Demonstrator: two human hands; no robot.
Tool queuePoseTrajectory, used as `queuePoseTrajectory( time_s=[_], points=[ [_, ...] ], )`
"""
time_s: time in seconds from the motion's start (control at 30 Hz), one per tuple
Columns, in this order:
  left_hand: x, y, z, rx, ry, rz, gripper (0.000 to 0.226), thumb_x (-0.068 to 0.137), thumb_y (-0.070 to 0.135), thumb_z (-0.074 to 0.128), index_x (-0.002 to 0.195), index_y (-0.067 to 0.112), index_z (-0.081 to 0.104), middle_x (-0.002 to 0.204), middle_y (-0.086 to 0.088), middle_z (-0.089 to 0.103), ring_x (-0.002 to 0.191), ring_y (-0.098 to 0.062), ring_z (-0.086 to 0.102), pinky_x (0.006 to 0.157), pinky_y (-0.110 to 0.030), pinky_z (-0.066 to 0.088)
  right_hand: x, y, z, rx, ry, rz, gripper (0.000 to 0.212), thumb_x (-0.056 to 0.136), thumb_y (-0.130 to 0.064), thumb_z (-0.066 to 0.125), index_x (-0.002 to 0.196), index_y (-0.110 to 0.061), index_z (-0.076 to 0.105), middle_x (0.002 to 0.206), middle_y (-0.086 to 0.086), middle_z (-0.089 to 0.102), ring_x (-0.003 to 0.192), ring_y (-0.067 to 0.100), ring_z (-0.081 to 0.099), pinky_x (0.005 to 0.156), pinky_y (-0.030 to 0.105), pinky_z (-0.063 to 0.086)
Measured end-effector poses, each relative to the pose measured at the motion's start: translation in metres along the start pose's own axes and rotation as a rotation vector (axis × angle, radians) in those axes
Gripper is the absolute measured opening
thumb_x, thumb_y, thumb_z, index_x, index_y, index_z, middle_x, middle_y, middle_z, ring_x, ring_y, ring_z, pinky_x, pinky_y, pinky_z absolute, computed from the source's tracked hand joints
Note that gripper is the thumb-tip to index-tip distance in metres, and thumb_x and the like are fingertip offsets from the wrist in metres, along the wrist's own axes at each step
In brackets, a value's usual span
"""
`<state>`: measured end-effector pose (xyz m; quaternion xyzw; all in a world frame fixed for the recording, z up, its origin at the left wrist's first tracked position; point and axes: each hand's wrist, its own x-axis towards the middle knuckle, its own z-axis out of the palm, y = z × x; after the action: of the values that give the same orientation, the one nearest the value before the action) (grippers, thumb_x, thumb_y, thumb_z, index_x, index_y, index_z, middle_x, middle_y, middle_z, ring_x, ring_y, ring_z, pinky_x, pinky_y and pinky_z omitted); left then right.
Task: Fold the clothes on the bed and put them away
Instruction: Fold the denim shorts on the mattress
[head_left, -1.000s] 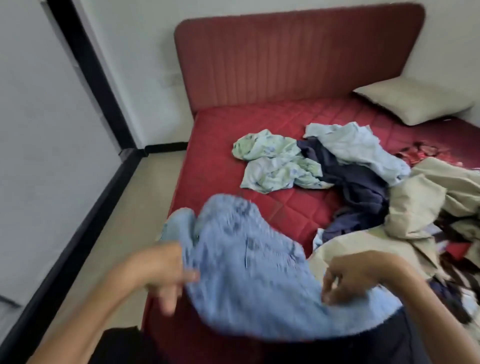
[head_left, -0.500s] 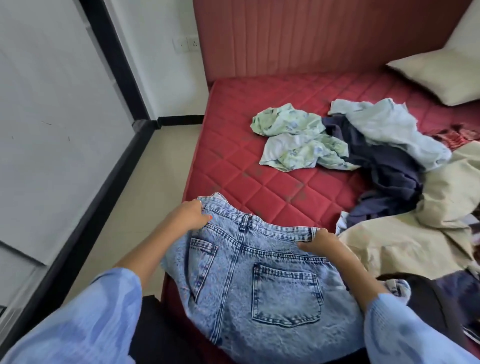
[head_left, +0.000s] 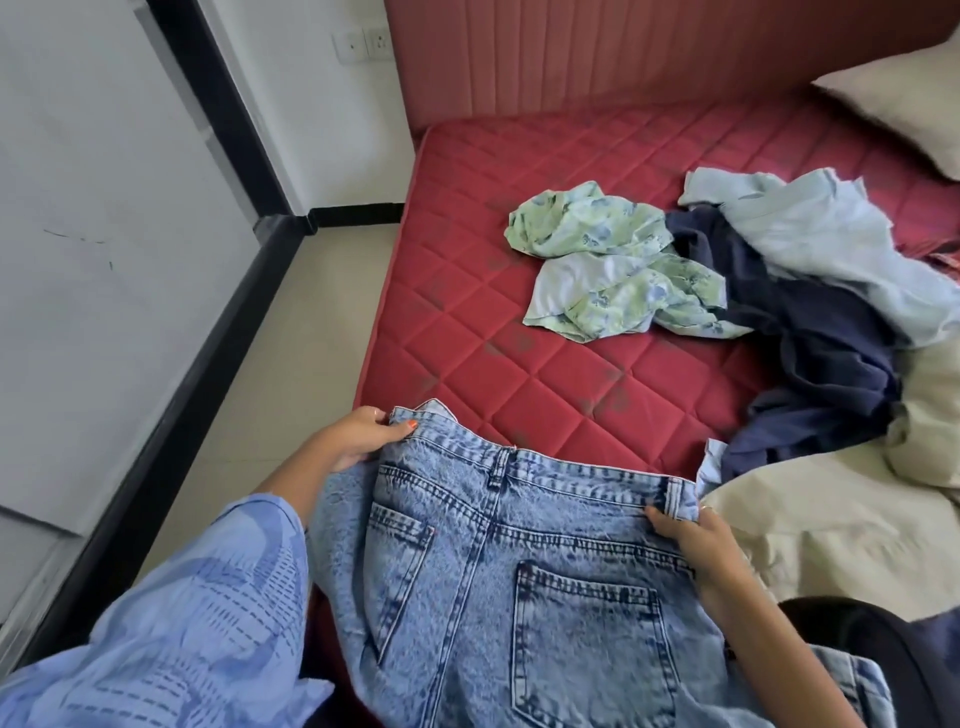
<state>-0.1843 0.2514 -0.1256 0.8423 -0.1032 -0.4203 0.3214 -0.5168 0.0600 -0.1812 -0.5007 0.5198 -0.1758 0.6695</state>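
Quilted red mattress (head_left: 519, 395), stiff mottled jeans (head_left: 519, 597)

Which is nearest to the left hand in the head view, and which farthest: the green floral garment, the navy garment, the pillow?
From the left hand, gripping the jeans at the waistband:
1. Green floral garment, mid-mattress, ahead and to the right.
2. Navy garment, further right, partly under the pale blue one.
3. Pillow, far right corner by the headboard.

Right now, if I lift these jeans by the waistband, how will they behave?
The jeans will probably drape rather than hold shape: they already sag between the left hand and right hand. The thick stitched denim suggests fair weight. Its rough weave looks unlikely to slip.
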Motion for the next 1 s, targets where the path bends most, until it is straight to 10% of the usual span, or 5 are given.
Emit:
queuePoseTrajectory(
  time_s=[0.17, 0.57, 0.8, 1.0],
  points=[
    [0.014, -0.003, 0.011, -0.161, -0.060, 0.059, 0.098, 0.071, 0.047, 0.079, 0.145, 0.013, 0.025, 0.146, -0.013, 0.036, 0.138, -0.026, 0.032, 0.117, -0.044, 0.019, -0.002, -0.010, -0.019, 0.145, 0.158, -0.122, 0.011, 0.089, -0.002, 0.062, 0.100, -0.003, 0.064, 0.100, 0.023, 0.068, 0.090, 0.034, 0.065, 0.082, 0.053, 0.053],
    [-0.014, 0.041, 0.006, -0.170, -0.187, 0.270, 0.087, 0.045, 0.035, 0.093, 0.117, -0.001, 0.060, 0.112, -0.012, 0.070, 0.112, -0.027, 0.062, 0.108, -0.044, 0.039, -0.027, -0.080, -0.047, 0.106, 0.040, -0.262, 0.009, 0.087, 0.002, 0.064, 0.095, 0.000, 0.063, 0.092, 0.025, 0.069, 0.081, 0.034, 0.065, 0.083, 0.050, 0.053],
    [-0.118, 0.130, -0.061, 0.261, 0.359, 0.795, 0.030, 0.071, 0.034, 0.080, 0.072, 0.016, 0.056, 0.062, 0.003, 0.049, 0.063, -0.015, 0.047, 0.054, -0.026, 0.031, -0.050, -0.218, -0.060, -0.010, 0.043, -0.549, 0.004, 0.085, -0.006, 0.070, 0.087, -0.007, 0.067, 0.083, 0.015, 0.070, 0.079, 0.032, 0.067, 0.077, 0.046, 0.057],
    [-0.223, 0.220, -0.135, 0.520, 0.705, 1.029, 0.036, 0.067, 0.032, 0.084, 0.089, 0.014, 0.061, 0.074, -0.003, 0.054, 0.064, -0.016, 0.047, 0.056, -0.021, 0.033, -0.090, -0.345, -0.052, 0.048, 0.049, -0.841, 0.012, 0.082, 0.001, 0.070, 0.083, -0.011, 0.065, 0.061, -0.006, 0.070, 0.060, 0.010, 0.066, 0.067, 0.029, 0.059]
  ],
)
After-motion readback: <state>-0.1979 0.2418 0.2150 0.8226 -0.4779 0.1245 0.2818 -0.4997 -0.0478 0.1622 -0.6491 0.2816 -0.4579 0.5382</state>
